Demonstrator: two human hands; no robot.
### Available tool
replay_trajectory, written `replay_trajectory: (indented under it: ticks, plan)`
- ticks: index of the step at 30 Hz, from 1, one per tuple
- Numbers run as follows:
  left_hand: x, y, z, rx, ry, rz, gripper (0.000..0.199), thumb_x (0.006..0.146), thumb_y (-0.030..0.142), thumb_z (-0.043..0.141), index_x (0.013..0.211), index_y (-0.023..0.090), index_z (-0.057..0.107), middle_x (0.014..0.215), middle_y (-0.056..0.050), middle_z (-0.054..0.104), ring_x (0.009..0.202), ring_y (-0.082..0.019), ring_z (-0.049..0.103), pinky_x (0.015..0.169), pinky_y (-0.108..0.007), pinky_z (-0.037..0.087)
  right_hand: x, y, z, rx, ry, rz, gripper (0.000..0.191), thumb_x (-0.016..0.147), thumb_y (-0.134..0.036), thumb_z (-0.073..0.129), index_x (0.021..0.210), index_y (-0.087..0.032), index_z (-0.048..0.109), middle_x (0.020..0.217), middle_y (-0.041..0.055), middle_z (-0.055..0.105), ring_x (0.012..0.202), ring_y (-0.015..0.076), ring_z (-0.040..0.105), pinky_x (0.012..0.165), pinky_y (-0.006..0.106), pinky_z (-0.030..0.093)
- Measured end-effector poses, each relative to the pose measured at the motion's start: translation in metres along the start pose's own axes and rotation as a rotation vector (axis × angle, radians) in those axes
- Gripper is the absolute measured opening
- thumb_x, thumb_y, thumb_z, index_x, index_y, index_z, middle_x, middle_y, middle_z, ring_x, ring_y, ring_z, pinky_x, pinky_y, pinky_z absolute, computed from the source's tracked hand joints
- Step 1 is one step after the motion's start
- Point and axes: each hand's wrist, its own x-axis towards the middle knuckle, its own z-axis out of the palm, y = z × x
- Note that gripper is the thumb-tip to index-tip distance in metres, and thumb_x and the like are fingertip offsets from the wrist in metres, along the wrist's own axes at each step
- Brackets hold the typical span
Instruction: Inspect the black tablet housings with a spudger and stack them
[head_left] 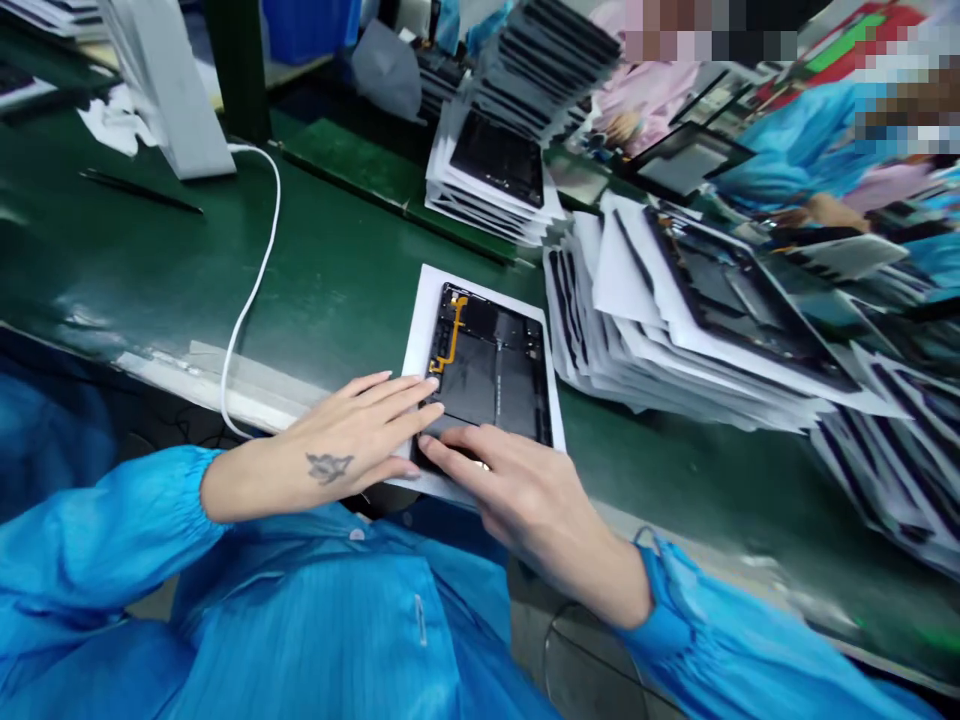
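An opened black device (480,375) with an orange flex cable (454,335) along its left side lies on a white sheet (421,310) at the edge of the green bench. My left hand (367,425) rests with stretched fingers at the device's lower left edge, fingertips touching it. Bent over the device's near end is my right hand (517,480), its index finger reaching to the lower left corner. A small shiny spot shows under its fingers; what they hold, if anything, is hidden.
Stacks of devices between white sheets stand to the right (645,370) and behind (480,215). A white cable (262,260) runs down the bench at left, near black tweezers (142,190) and a white stand (169,90). People in blue and pink work beyond.
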Motion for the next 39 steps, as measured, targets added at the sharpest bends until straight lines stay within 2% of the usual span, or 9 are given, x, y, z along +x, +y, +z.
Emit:
replay_trajectory:
  ticks: [4, 8, 10, 12, 15, 20, 29, 34, 39]
  plan:
    - [-0.015, 0.002, -0.001, 0.044, 0.118, -0.058, 0.040, 0.106, 0.030, 0.047, 0.141, 0.012, 0.052, 0.143, -0.013, 0.059, 0.136, -0.027, 0.054, 0.114, -0.046, 0.045, -0.022, -0.015, 0.006, 0.163, 0.429, 0.364, 0.036, 0.095, -0.014, 0.063, 0.130, -0.022, 0.064, 0.084, 0.0023, 0.069, 0.069, 0.0149, 0.060, 0.063, 0.028, 0.047]
    - [-0.018, 0.008, -0.002, 0.027, 0.226, -0.007, 0.029, 0.101, 0.010, 0.049, 0.128, 0.009, 0.060, 0.127, -0.013, 0.069, 0.123, -0.025, 0.064, 0.103, -0.039, 0.055, -0.028, -0.034, 0.016, 0.609, 0.749, 0.683, 0.030, 0.105, -0.036, 0.048, 0.114, -0.029, 0.075, 0.080, 0.0023, 0.065, 0.071, 0.0161, 0.059, 0.064, 0.030, 0.046]
    - [-0.015, 0.011, -0.003, 0.038, 0.244, 0.035, 0.028, 0.100, 0.006, 0.048, 0.124, 0.007, 0.062, 0.124, -0.015, 0.070, 0.120, -0.025, 0.066, 0.100, -0.038, 0.057, -0.028, -0.039, 0.022, 0.722, 0.746, 0.685, 0.049, 0.106, -0.048, 0.035, 0.101, -0.026, 0.079, 0.084, 0.0054, 0.065, 0.077, 0.0189, 0.061, 0.067, 0.034, 0.047]
    - [-0.011, 0.013, -0.003, 0.062, 0.254, 0.082, 0.028, 0.100, 0.005, 0.047, 0.123, 0.006, 0.062, 0.123, -0.016, 0.070, 0.118, -0.026, 0.067, 0.097, -0.038, 0.059, -0.029, -0.040, 0.031, 0.725, 0.710, 0.589, 0.049, 0.106, -0.048, 0.037, 0.100, -0.023, 0.078, 0.083, 0.0061, 0.067, 0.077, 0.0195, 0.061, 0.068, 0.036, 0.048]
    - [-0.006, 0.014, -0.001, 0.098, 0.257, 0.134, 0.029, 0.101, 0.005, 0.043, 0.122, 0.006, 0.062, 0.122, -0.016, 0.071, 0.119, -0.026, 0.067, 0.096, -0.039, 0.060, -0.032, -0.040, 0.044, 0.589, 0.667, 0.386, 0.022, 0.101, -0.026, 0.056, 0.113, -0.019, 0.072, 0.087, 0.0068, 0.072, 0.079, 0.0197, 0.065, 0.070, 0.037, 0.053]
    - [-0.003, 0.015, 0.002, 0.148, 0.263, 0.160, 0.029, 0.100, 0.004, 0.040, 0.119, 0.005, 0.062, 0.123, -0.016, 0.071, 0.120, -0.025, 0.067, 0.098, -0.038, 0.060, -0.034, -0.041, 0.058, 0.246, 0.603, 0.274, 0.035, 0.091, -0.009, 0.064, 0.124, -0.020, 0.068, 0.088, 0.0057, 0.075, 0.090, 0.0227, 0.068, 0.086, 0.046, 0.060]
    - [-0.001, 0.022, 0.003, 0.190, 0.238, 0.128, 0.032, 0.100, 0.003, 0.038, 0.121, 0.006, 0.063, 0.121, -0.017, 0.071, 0.117, -0.026, 0.068, 0.096, -0.040, 0.061, -0.058, -0.050, 0.065, 0.189, 0.657, 0.419, 0.059, 0.085, 0.003, 0.063, 0.137, -0.025, 0.062, 0.094, 0.0060, 0.072, 0.093, 0.0233, 0.067, 0.097, 0.057, 0.060]
    - [0.001, 0.034, 0.005, 0.328, 0.212, 0.136, 0.030, 0.100, 0.008, 0.042, 0.123, 0.005, 0.062, 0.119, -0.022, 0.070, 0.113, -0.030, 0.069, 0.094, -0.043, 0.060, -0.046, -0.040, 0.047, 0.489, 0.684, 0.490, 0.037, 0.090, -0.001, 0.060, 0.116, -0.024, 0.071, 0.097, 0.0061, 0.074, 0.096, 0.0242, 0.070, 0.086, 0.046, 0.062]
    - [0.001, 0.042, 0.009, 0.404, 0.147, 0.090, 0.032, 0.099, 0.013, 0.049, 0.127, 0.006, 0.061, 0.125, -0.023, 0.067, 0.113, -0.033, 0.068, 0.096, -0.045, 0.056, -0.011, -0.024, 0.031, 0.743, 0.526, 0.555, 0.017, 0.097, -0.015, 0.058, 0.093, -0.022, 0.073, 0.084, 0.0034, 0.074, 0.077, 0.0178, 0.069, 0.068, 0.031, 0.057]
